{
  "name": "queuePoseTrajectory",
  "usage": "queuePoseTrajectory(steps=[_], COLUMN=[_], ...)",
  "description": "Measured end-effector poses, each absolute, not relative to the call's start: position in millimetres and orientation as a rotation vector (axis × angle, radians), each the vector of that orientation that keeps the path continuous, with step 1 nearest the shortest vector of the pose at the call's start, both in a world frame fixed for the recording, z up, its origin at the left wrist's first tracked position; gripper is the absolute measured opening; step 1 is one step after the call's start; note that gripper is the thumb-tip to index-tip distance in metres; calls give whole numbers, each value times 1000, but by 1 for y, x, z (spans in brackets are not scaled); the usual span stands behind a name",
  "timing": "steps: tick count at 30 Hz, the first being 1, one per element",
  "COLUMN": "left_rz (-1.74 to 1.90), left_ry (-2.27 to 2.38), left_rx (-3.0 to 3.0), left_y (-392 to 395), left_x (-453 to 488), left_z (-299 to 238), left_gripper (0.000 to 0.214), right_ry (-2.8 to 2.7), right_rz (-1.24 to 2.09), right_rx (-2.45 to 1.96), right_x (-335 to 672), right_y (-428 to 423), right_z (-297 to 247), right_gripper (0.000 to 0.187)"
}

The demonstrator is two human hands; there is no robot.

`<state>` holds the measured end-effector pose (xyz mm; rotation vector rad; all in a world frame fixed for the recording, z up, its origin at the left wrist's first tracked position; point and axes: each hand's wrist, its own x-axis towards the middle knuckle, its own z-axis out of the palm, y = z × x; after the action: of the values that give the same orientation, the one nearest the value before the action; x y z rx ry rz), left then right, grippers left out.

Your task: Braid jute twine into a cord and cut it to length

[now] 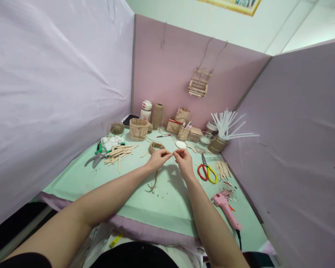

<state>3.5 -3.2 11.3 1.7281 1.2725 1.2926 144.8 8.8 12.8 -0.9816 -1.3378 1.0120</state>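
Note:
My left hand (158,159) and my right hand (184,162) meet above the middle of the table, fingertips pinched and almost touching. Between them runs a thin tan strand that looks like twine (172,155), mostly hidden by the fingers. Just behind my left hand sits a coil of twine (155,146). A loose, frayed twine end (155,179) hangs or lies below that hand. Right of my right hand are scissors (207,173) with one red and one yellow handle.
Wooden sticks (120,153) and pruning shears (96,159) lie at left. A woven-edged basket (139,129), glass bowl (205,140) and jar of glue sticks (226,128) stand behind. A pink glue gun (227,210) lies at front right. Cloth-covered partitions (167,74) enclose the table.

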Motion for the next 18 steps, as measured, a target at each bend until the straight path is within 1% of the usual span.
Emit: queuePoseTrajectory(steps=[5, 13, 18], left_rz=[1355, 1372, 1334], left_ry=[1274, 1214, 1139], left_rx=[1632, 1489, 1457], left_y=[-3, -1, -4], left_x=[4, 6, 7], left_z=[11, 11, 13], left_gripper=[25, 23, 25], right_ry=[-1402, -1351, -1334], right_rz=[884, 1040, 1055], right_rx=[-975, -983, -1011], right_x=[144, 143, 144], right_y=[6, 7, 8], right_z=[15, 12, 12], right_gripper=[20, 25, 26])
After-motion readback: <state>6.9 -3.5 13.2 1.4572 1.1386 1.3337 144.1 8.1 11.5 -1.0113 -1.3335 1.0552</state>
